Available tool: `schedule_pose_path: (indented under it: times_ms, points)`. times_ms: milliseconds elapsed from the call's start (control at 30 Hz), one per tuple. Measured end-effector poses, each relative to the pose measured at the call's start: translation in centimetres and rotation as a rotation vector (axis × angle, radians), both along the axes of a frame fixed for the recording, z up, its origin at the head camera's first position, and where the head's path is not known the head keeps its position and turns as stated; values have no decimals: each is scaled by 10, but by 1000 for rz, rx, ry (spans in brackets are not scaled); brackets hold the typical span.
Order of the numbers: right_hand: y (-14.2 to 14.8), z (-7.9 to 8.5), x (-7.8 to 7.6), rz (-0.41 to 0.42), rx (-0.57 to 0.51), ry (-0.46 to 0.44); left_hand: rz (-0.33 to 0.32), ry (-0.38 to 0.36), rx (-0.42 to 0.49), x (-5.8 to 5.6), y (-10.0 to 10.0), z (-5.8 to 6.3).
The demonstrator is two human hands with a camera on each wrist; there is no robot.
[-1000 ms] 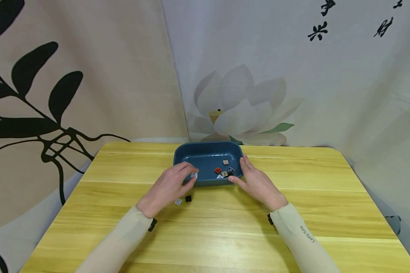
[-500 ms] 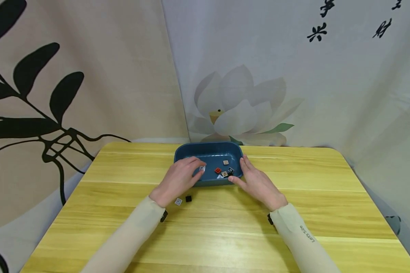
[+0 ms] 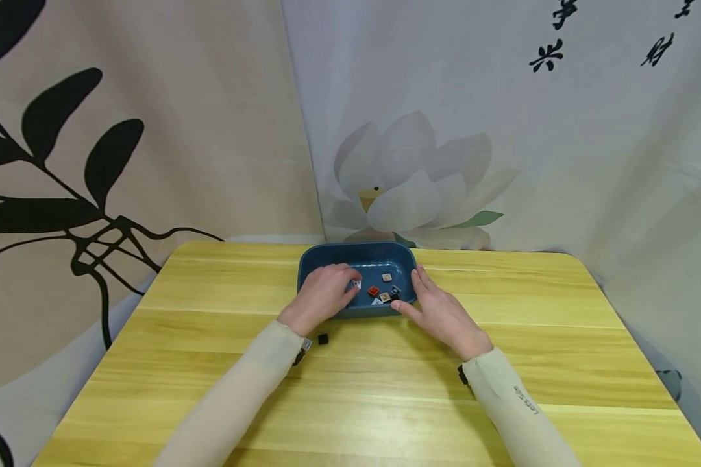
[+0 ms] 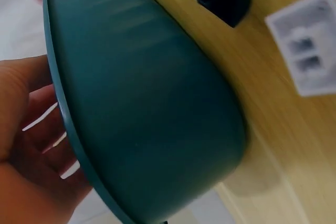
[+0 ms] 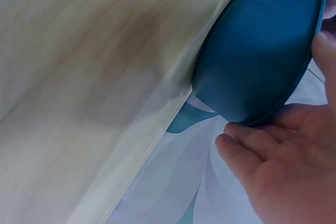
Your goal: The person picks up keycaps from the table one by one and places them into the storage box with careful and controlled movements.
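A blue tray (image 3: 380, 251) lies near the far side of the table, with several small square pieces in its right part, among them a red piece (image 3: 373, 291). My left hand (image 3: 320, 295) reaches over the tray's left part and pinches a small white square piece (image 3: 357, 284) at its fingertips. Straight fingers of my right hand (image 3: 446, 319) touch the tray's right end, its thumb on the near rim. On the table below my left hand lie a black piece (image 3: 323, 339) and a white piece (image 4: 307, 45) with two dark slots, partly covered by the left wrist in the head view.
The wooden table (image 3: 420, 389) stretches out on both sides of the tray. Behind its far edge hangs a patterned cloth (image 3: 222, 117) with a printed flower. The tray's near wall (image 4: 147, 87) stands between my left wrist and the fingers.
My left hand has moved right over the tray, carrying the white piece along with it. My right hand and the tray have stayed in place.
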State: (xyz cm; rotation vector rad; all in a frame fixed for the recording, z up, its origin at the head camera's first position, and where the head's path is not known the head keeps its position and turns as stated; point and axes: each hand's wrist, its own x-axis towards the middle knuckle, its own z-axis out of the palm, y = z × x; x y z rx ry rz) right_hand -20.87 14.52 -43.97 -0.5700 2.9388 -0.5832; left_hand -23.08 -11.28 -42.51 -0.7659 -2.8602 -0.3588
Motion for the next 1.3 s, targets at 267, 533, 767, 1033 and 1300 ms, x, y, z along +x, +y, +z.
schedule_pose_path:
  times_ms: [267, 533, 767, 1033, 1300]
  points:
    - [0, -2, -1, 0, -8, 8, 37, -83, -60, -11, 4, -3]
    - [0, -3, -1, 9, -20, 11, 66, -171, -60, -14, 3, -6]
    - [2, -4, -1, 7, -18, 16, 105, -163, -4, -11, -1, -5]
    - [0, -5, -2, 2, -27, -9, 81, -29, 109, 11, -23, 5]
    - [1, -3, -1, -3, -24, -13, 86, -6, 136, 37, -49, 5]
